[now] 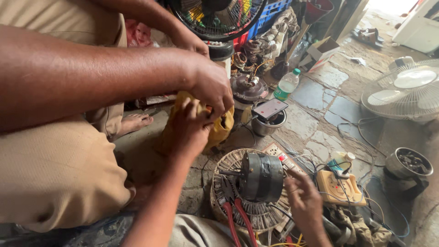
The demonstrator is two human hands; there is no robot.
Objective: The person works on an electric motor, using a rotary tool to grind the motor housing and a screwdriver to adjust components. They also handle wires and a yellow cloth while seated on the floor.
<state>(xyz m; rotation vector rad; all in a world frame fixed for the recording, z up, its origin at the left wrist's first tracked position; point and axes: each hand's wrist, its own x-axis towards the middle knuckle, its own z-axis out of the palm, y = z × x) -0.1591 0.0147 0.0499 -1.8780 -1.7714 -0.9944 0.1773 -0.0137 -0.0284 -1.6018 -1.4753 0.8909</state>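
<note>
Left hand [192, 128] lies on a yellow bag [222, 130] on the floor in front of the person, fingers spread and pressed flat against it, not closed round it. A co-worker's hand [210, 87] grips the same bag from above, so two people have it at once. What is inside cannot be seen.

Right hand [304, 201] hangs low beside a black fan motor [260, 176], fingers half curled over loose wires; cannot tell if it pinches anything.

How far along, judged from the layout: the motor is already out of any fan and sits on a round wire guard [228, 164], shaft pointing sideways. Red-handled pliers [235, 215] lie against it, in nobody's grip. No blade or housing is on the motor, and the wires look unconnected, so the assembly side appears undone.

Around it are a power strip [279, 153], a yellow socket box [336, 187], a phone [270, 108] resting on a steel cup [270, 126], a green-capped bottle [287, 84], and a white fan [402, 91] well apart at right.
</note>
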